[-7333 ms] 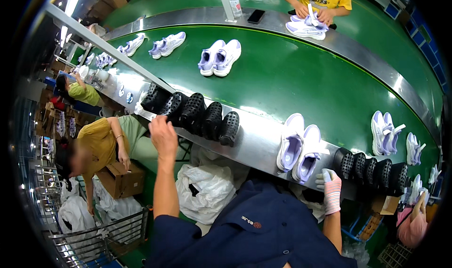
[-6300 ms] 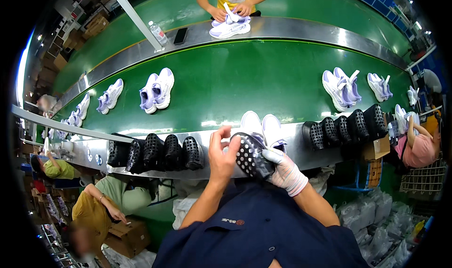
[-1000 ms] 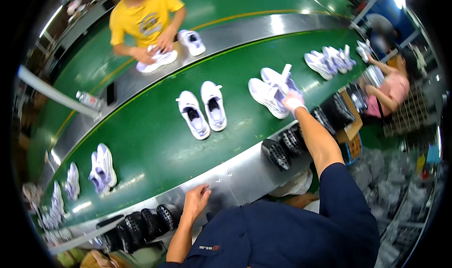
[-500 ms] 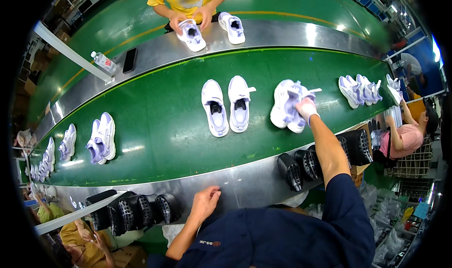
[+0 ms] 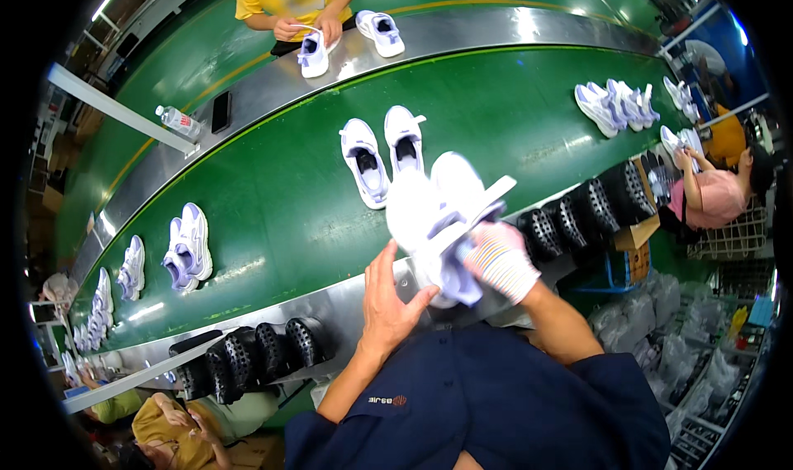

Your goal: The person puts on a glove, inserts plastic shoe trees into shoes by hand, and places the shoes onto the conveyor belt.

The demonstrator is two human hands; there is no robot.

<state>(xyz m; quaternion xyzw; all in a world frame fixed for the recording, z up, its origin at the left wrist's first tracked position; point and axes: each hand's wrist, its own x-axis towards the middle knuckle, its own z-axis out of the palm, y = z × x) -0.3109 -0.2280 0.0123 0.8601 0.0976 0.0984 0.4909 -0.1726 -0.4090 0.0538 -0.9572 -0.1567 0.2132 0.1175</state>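
My right hand [image 5: 501,259], in a white glove with striped cuff, grips a pair of white and lavender sneakers [image 5: 417,214] by their openings. The pair is lifted close to me, above the near edge of the green belt [image 5: 273,255], toes pointing away. Bare and open, my left hand [image 5: 388,301] has its thumb spread and its fingers beside the left shoe; whether they touch is unclear. Just beyond, another pair stands on the belt: one sneaker [image 5: 363,163] shows fully, while its mate [image 5: 404,140] is partly covered by the held pair.
Black shoe lasts [image 5: 306,342] line the metal ledge at left, with more lasts [image 5: 570,222] at right. More sneakers [image 5: 190,243] stand along the belt. Across it, a person in yellow [image 5: 301,3] handles a sneaker [image 5: 314,55]. A bottle [image 5: 178,121] and phone [image 5: 220,111] lie on the far ledge.
My right hand has lifted the sneaker pair off the belt and brought it left and toward me. My left hand has risen from the ledge and opened beside the shoes.
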